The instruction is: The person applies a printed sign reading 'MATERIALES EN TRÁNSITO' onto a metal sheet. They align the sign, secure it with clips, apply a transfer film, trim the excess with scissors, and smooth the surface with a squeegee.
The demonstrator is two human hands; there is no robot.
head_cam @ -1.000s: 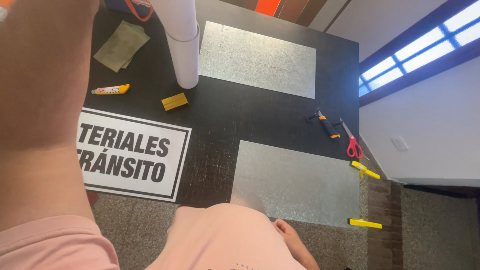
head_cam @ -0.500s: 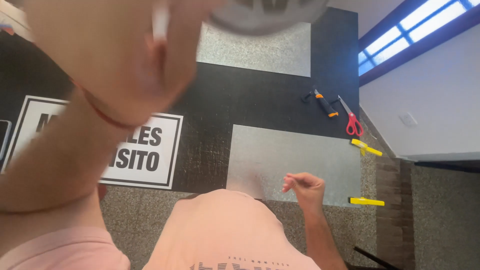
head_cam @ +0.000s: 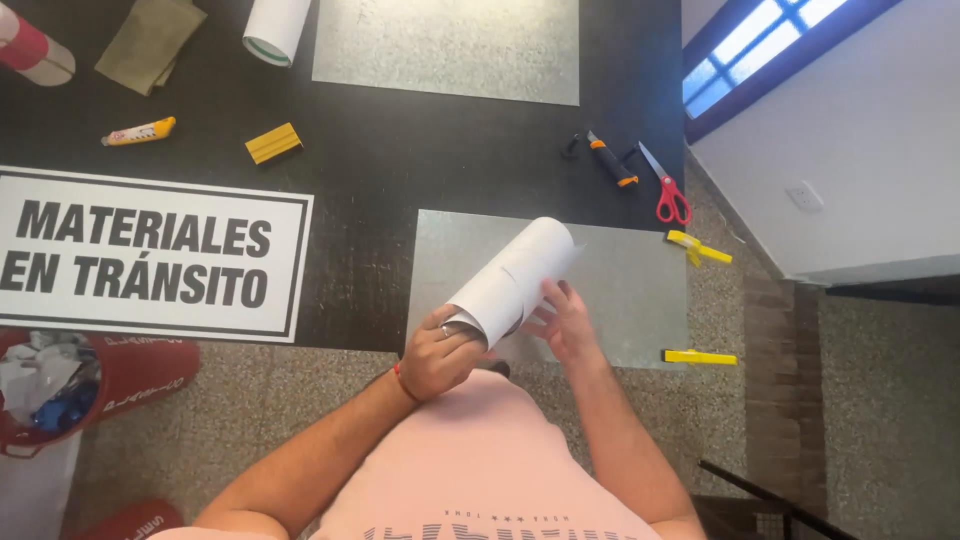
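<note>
White paper roll (head_cam: 515, 275) gripped in left hand (head_cam: 440, 355) and right hand (head_cam: 565, 325), right of black-lettered white rectangular sign (head_cam: 150, 250).

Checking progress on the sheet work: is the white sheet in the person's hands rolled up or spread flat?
Rolled up. The white sheet forms a tube, gripped by the left hand and right hand above the metal sheet.
</note>
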